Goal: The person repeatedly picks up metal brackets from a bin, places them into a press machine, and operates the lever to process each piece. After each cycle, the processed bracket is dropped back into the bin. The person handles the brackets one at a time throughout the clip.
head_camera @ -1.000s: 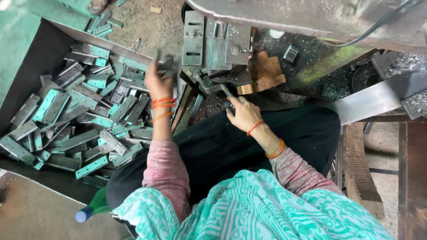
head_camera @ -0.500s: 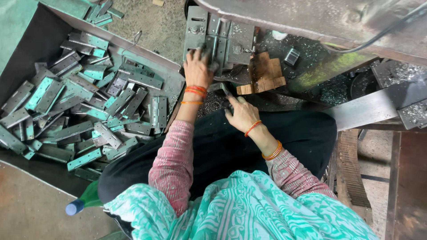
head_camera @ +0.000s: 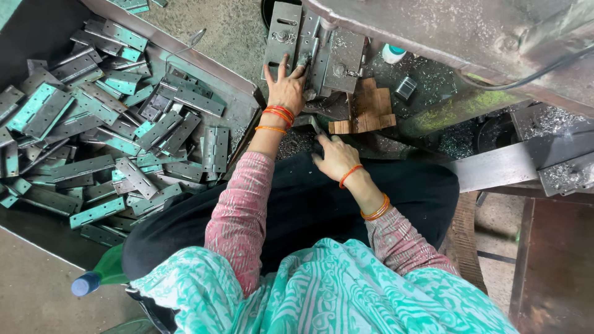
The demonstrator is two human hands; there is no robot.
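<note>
Head view, left hand (head_camera: 286, 91) flat, fingers spread on metal hinge (head_camera: 307, 46), right hand (head_camera: 335, 158) gripping lever (head_camera: 314, 125).

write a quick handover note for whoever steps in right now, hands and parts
Left hand: flat, fingers spread on a metal plate at the machine fixture; no closed grip.
Right hand: near the lap, fingers curled on a small dark metal piece; the grip is hard to make out.
Parts: a heap of grey and teal hinges lies in the tray on the left. Wooden blocks sit beside the fixture, metal shavings around.
Done: a plate lies at the fixture.
Left: the tray holds many hinges.
</note>
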